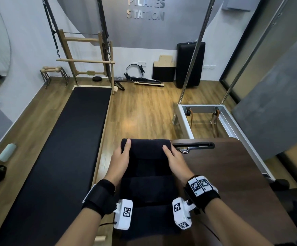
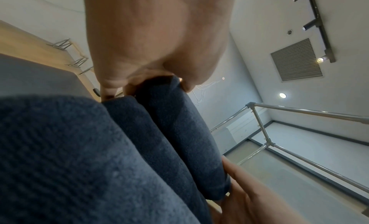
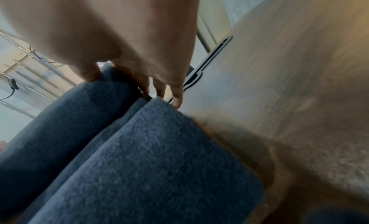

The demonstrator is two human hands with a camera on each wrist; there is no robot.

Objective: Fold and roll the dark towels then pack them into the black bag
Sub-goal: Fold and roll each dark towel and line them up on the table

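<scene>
Partly hidden under both hands (image 1: 121, 161), dark towel's (image 1: 146, 189) rolled end.

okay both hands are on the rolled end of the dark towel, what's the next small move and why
Probably keep rolling toward the body. The left hand and right hand each grip an end of the roll at the far edge of the table, while most of the dark towel lies flat and unrolled.

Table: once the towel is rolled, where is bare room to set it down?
Bare table lies right of the towel, between the right hand and the slot. The left edge is crowded: towel and left hand fill it.
</scene>
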